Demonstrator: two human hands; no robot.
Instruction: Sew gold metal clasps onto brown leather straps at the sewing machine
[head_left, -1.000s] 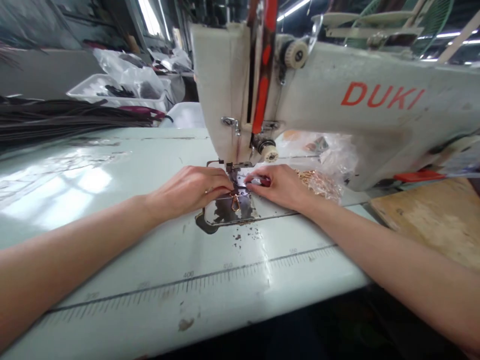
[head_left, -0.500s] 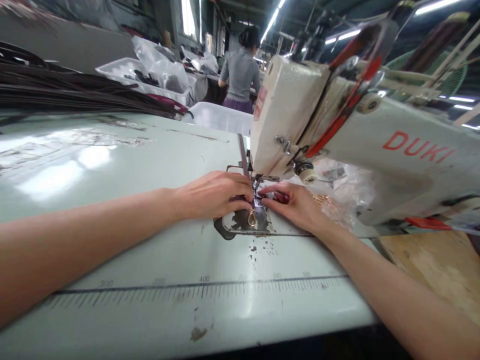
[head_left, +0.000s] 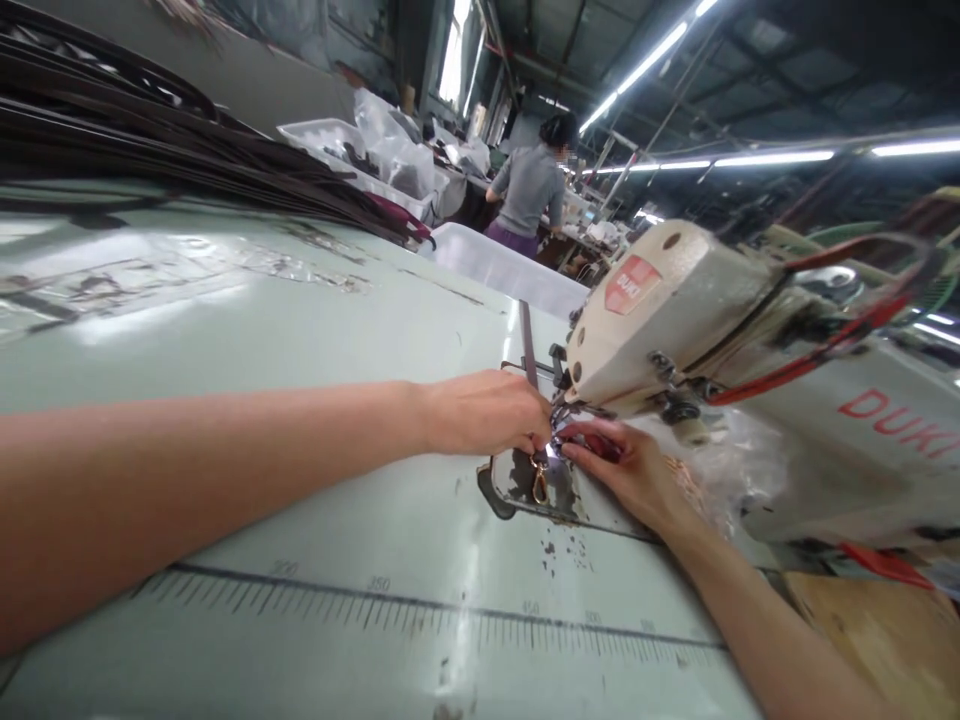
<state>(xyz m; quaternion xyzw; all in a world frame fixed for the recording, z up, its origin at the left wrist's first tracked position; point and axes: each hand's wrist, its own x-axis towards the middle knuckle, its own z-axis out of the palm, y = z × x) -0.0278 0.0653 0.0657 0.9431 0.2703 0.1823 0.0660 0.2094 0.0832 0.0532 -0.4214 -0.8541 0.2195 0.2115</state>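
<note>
Our view has swung left; left hand (head_left: 491, 412) stays closed on flat dark-brown strap (head_left: 528, 342), gold metal clasp (head_left: 540, 485) just below. Right hand (head_left: 631, 462) near, grip unclear. Alignment seemingly kept.

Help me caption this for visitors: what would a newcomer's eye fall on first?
The pale sewing machine with red DUKI lettering looms at right. Near mid-picture, the left hand and right hand nearly meet, a golden clasp just below the left one. Dark strips lie heaped at upper left.
</note>
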